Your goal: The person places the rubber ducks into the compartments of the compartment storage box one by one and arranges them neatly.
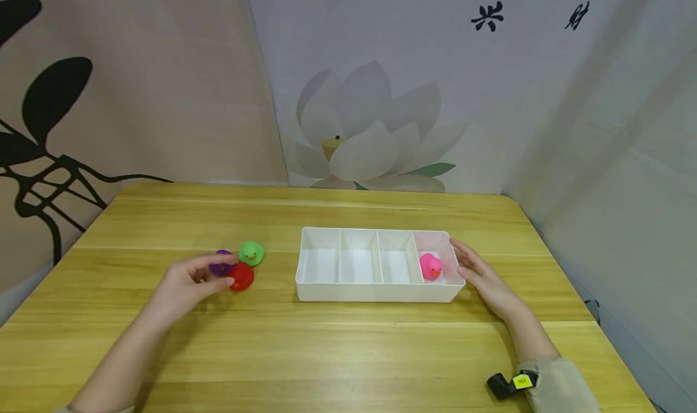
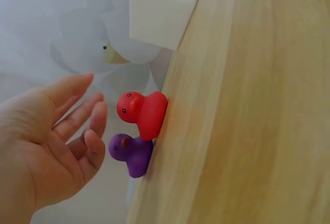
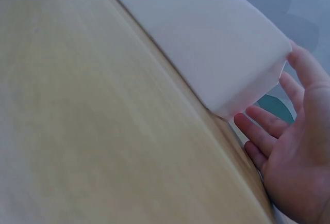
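My left hand (image 1: 184, 285) hovers over a red rubber duck (image 1: 241, 277), thumb and fingers spread apart with nothing between them. In the left wrist view there is a gap between this hand (image 2: 54, 131) and the red duck. Partly hidden behind the fingers is a purple duck (image 1: 220, 268), close against the red one; a green duck (image 1: 251, 254) sits just behind. At the right end of a white divided box (image 1: 376, 292), my right hand (image 1: 484, 282) rests relaxed fingers on the end wall. A pink duck (image 1: 431, 266) sits in the box's rightmost compartment.
The box stands on a wooden table (image 1: 348, 358), its long side facing me. Behind the table hangs a cloth backdrop (image 1: 381, 50) printed with a lotus. A black strap device (image 1: 510, 384) is worn at the right sleeve.
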Demonstrator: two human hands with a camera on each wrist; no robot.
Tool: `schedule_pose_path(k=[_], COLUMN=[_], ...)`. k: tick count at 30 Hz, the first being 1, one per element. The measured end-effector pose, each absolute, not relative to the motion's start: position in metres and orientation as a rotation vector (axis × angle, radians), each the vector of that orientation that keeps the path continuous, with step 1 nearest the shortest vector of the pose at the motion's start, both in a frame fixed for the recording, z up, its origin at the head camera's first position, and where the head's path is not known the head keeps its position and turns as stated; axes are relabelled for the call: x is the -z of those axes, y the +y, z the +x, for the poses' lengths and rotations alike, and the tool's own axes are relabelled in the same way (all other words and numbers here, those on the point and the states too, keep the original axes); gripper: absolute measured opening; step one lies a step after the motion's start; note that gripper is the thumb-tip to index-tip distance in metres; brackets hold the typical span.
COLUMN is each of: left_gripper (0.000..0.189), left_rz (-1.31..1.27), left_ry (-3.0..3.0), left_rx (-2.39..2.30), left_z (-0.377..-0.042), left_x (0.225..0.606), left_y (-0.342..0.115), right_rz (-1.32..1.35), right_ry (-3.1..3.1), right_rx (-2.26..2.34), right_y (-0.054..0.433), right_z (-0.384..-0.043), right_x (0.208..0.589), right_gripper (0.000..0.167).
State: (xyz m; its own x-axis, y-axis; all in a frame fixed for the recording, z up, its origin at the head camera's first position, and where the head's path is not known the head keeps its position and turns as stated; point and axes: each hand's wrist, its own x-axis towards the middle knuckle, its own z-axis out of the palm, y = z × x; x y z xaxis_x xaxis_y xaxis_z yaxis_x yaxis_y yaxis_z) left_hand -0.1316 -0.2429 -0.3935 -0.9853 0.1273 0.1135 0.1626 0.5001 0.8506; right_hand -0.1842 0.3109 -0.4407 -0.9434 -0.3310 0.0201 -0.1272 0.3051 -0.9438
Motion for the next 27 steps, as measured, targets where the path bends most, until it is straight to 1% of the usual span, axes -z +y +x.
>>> schedule_pose_path(k=[10,27], left_gripper=[0.039,0.034], left_rz=[-0.236,-0.224], left_ry=[-2.743,-2.769], left_rx=[1.571,1.527], left_z=[-0.139,-0.142], left_x=[0.41,0.424], left_y=[-0.247,-0.247], right_rz=[-0.397,-0.404], right_ry=[2.392,2.398], right_rx=[1.698,1.685], right_y=[0.312,0.309], right_z=[-0.183,-0.183], right_x=[0.441,0.44], right_gripper=[0.056,0.056])
